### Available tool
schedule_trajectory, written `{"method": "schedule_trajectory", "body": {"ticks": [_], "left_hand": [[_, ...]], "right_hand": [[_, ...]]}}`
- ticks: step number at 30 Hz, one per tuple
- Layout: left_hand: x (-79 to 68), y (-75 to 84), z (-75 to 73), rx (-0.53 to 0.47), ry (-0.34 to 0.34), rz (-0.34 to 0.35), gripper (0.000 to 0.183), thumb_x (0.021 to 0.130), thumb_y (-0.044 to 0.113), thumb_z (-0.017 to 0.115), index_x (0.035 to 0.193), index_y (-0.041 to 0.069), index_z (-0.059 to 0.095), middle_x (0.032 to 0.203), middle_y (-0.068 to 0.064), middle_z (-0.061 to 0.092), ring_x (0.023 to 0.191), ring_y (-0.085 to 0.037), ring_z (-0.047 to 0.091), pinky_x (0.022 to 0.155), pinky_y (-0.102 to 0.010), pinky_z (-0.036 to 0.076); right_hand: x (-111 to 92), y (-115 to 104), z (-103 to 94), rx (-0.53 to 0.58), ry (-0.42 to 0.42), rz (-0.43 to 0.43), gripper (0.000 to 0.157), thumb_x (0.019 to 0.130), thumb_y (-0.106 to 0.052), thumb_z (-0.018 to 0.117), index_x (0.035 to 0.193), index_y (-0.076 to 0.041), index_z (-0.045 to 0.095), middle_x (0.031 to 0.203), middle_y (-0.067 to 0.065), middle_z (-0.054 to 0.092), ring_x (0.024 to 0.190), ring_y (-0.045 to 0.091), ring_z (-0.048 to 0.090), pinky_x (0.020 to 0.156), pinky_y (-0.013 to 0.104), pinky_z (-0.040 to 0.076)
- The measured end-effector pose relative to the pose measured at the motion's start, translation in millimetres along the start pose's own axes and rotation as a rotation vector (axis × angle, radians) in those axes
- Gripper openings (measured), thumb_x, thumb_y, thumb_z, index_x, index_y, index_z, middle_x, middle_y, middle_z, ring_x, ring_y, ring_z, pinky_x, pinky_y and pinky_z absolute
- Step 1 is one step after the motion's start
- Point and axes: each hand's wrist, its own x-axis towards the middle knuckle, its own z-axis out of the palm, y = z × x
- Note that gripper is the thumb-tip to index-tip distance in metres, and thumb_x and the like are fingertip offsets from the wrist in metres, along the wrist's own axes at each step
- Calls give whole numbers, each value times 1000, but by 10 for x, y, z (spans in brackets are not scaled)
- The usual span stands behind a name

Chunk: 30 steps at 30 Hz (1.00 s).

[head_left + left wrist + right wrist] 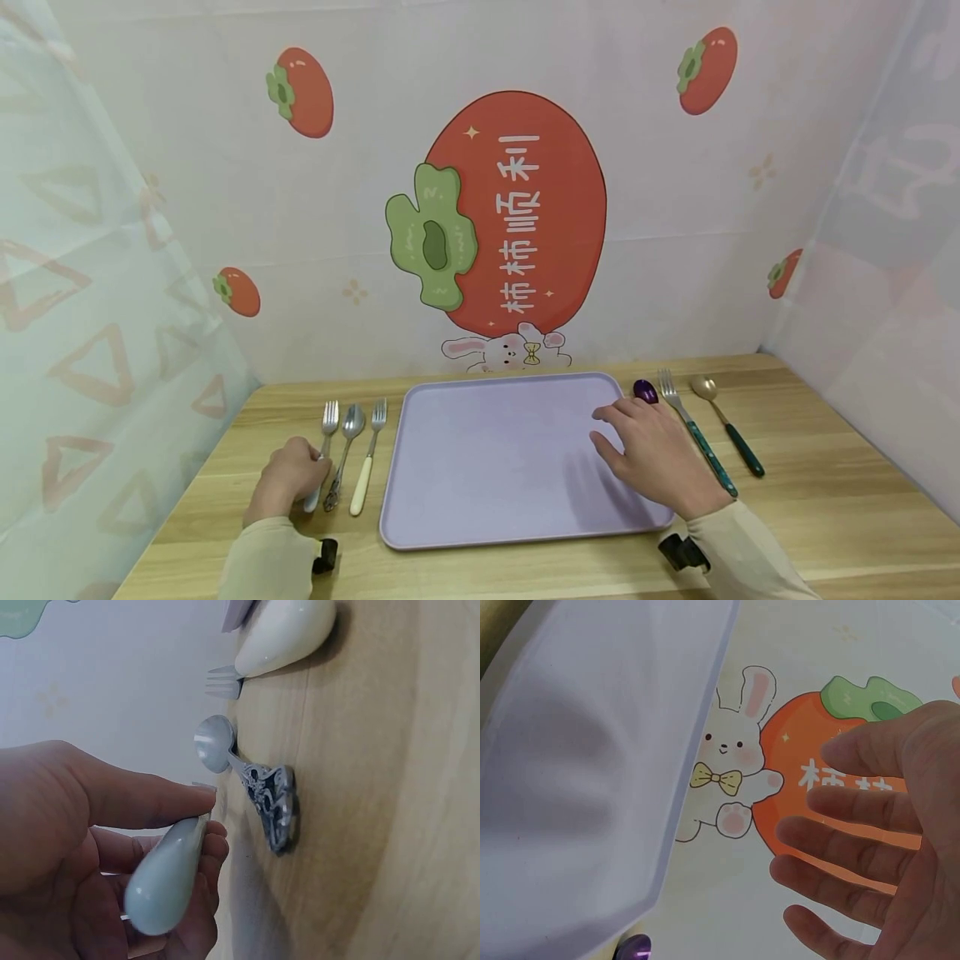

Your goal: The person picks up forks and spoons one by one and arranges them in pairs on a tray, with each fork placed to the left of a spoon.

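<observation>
at lower left, the leftmost fork [330, 419], pointing up-frame, is pinched by the left hand [290, 472]; the right hand [654, 450] is held unclenched.

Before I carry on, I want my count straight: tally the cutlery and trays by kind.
Forks: 3 (pale-handled fork in the left hand, cream-handled fork, green-handled fork)
Spoons: 3 (ornate silver spoon, gold-bowled spoon, purple spoon, only its bowl showing)
Trays: 1 (lilac tray)
Total: 7
</observation>
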Motion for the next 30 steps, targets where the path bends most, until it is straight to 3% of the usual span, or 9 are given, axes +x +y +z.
{"method": "schedule_trajectory", "body": {"ticks": [4,10,13,30], "left_hand": [[-10,5,-12,-13,20,6,24,96,15,54,75,5,52,71,-8,51,66,-23,51,55,-33,43],[-1,27,-29,-44,48,35,33,96,19,52,65,14,41,62,0,39,57,-16,40,51,-30,35],[4,41,-35,-54,64,58,36,96,20,51,63,16,39,57,3,34,53,-13,35,49,-29,32],[-48,167,-84,-64,113,103,35,97,20,50,64,16,39,57,3,38,52,-13,36,48,-28,31]], "right_hand": [[-1,-5,-10,1,-5,6,22,87,-23,77,104,-10,74,101,5,72,93,27,67,82,49,51],[-4,-8,-19,3,-9,12,21,87,-23,77,104,-10,74,101,5,71,93,27,66,82,49,52],[-2,-6,-14,6,-4,9,21,87,-23,77,104,-10,74,101,4,71,93,26,66,81,49,52],[6,-14,-11,14,-4,6,21,87,-22,76,104,-9,74,101,5,72,93,27,66,81,49,52]]}}
